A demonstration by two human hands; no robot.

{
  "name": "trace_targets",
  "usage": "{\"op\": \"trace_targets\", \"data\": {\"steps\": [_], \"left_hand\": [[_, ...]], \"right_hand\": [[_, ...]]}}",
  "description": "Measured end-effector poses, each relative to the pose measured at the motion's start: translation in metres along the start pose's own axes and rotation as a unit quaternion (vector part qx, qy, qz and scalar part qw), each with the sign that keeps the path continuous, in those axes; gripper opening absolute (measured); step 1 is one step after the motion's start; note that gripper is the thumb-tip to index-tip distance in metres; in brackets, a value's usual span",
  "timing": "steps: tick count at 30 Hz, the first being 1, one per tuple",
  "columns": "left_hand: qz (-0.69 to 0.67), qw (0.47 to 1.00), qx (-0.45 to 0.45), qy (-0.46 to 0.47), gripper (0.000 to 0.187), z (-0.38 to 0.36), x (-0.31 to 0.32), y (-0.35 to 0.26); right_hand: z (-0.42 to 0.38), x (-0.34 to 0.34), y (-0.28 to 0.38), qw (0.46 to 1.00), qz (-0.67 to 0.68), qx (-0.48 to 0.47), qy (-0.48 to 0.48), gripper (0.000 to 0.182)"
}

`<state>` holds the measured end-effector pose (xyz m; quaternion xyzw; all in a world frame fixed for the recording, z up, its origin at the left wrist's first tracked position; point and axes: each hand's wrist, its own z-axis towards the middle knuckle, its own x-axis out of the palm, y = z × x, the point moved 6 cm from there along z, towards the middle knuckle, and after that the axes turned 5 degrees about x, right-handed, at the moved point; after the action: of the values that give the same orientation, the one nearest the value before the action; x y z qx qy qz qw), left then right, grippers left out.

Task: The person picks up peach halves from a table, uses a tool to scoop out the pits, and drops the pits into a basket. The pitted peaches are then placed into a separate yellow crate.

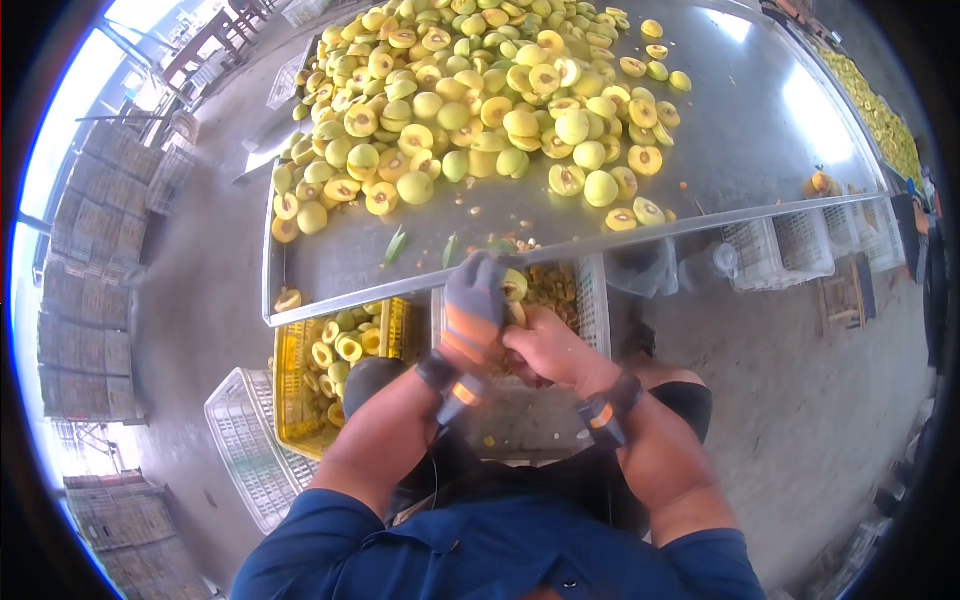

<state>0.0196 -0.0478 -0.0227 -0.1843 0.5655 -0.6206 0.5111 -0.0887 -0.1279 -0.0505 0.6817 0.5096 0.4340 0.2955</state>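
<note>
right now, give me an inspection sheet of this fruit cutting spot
surface: metal table, shiny, scraps and leaves near the front edge
job's things: fruit held over a white crate; pile of halved fruit on the table
clutter: yellow crate of halves; empty white crate on the floor
grippers: left hand, gloved, on the fruit; right hand, bare, closed beside it; tool not visible
cables: nothing seen; wrist bands only
surroundings: stacked crates at left, concrete floor

A fruit [514, 285] was held at the frame's centre between a gloved left hand [472, 305] and a bare right hand [545, 345], below a fruit-heaped metal table [760, 150].
</note>
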Motion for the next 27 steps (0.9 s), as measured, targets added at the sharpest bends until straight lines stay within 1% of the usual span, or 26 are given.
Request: {"op": "trace_targets", "data": {"steps": [1,3,4,5,7,8,11,12,13,15,16,17,18,19,20,21,23,24,25,26,27], "left_hand": [[0.091,0.990,0.109,0.018,0.031,0.003,-0.002,-0.012],[0.129,0.963,0.226,0.069,0.035,0.005,-0.003,-0.024],[0.077,0.964,0.235,0.103,0.042,0.007,-0.004,-0.026],[0.024,0.960,0.242,0.138,0.049,0.006,-0.005,-0.031],[0.030,0.963,0.206,0.171,0.050,0.007,-0.005,-0.037],[0.035,0.964,0.189,0.184,0.050,0.008,-0.005,-0.039],[-0.030,0.976,0.133,0.169,0.055,0.002,-0.002,-0.013],[0.143,0.950,0.229,0.155,0.055,0.002,-0.008,-0.027],[0.194,0.944,0.244,0.111,0.055,0.002,-0.018,-0.032],[0.294,0.916,0.271,0.021,0.055,0.001,-0.040,-0.042],[0.318,0.923,0.217,0.002,0.054,0.002,-0.058,-0.014],[0.340,0.927,0.161,-0.013,0.053,-0.002,-0.083,0.015],[0.346,0.925,0.159,-0.020,0.046,-0.008,-0.108,0.014],[0.352,0.922,0.158,-0.029,0.039,-0.013,-0.133,0.013],[0.145,0.982,0.004,-0.119,0.032,-0.019,-0.167,0.029],[-0.073,0.965,-0.153,-0.201,0.026,-0.035,-0.191,0.052],[0.031,0.959,-0.201,-0.195,0.020,-0.062,-0.239,0.081],[0.181,0.951,-0.201,-0.150,0.019,-0.069,-0.250,0.077],[0.326,0.920,-0.193,-0.103,0.019,-0.071,-0.256,0.072],[0.397,0.893,-0.201,-0.072,0.027,-0.072,-0.255,0.081],[0.441,0.881,-0.163,-0.056,0.029,-0.065,-0.246,0.084]], "right_hand": [[-0.010,0.008,-0.001,0.983,0.114,0.125,0.066,0.015],[-0.018,0.019,0.007,0.986,0.108,0.109,0.068,0.018],[-0.020,0.023,0.008,0.987,0.105,0.101,0.069,0.019],[-0.021,0.023,0.005,0.983,0.115,0.115,0.087,0.020],[-0.022,0.020,0.001,0.974,0.133,0.137,0.121,0.020],[-0.025,0.020,0.003,0.975,0.132,0.135,0.119,0.022],[-0.039,0.027,0.010,0.974,0.131,0.128,0.130,0.023],[-0.041,0.023,0.005,0.973,0.136,0.124,0.140,0.023],[-0.042,0.021,0.001,0.971,0.141,0.122,0.150,0.023],[-0.042,0.015,-0.006,0.983,0.055,0.136,0.109,0.028],[-0.041,0.010,-0.011,0.986,0.013,0.143,0.086,0.030],[-0.034,-0.001,-0.035,0.983,0.011,0.177,0.044,0.029],[-0.018,-0.016,-0.066,0.978,0.010,0.207,0.000,0.028],[-0.009,-0.027,-0.082,0.971,0.009,0.235,-0.044,0.027],[-0.017,-0.023,-0.073,0.973,-0.014,0.228,-0.036,0.029],[-0.022,-0.017,-0.065,0.978,0.015,0.210,-0.010,0.028],[-0.026,-0.009,-0.053,0.982,0.074,0.170,0.038,0.028],[-0.025,-0.009,-0.053,0.983,0.073,0.165,0.031,0.026],[-0.023,-0.009,-0.050,0.986,0.067,0.149,0.020,0.025],[-0.022,-0.006,-0.046,0.989,0.059,0.133,0.010,0.026],[-0.022,-0.004,-0.042,0.991,0.050,0.120,0.000,0.026]]}}
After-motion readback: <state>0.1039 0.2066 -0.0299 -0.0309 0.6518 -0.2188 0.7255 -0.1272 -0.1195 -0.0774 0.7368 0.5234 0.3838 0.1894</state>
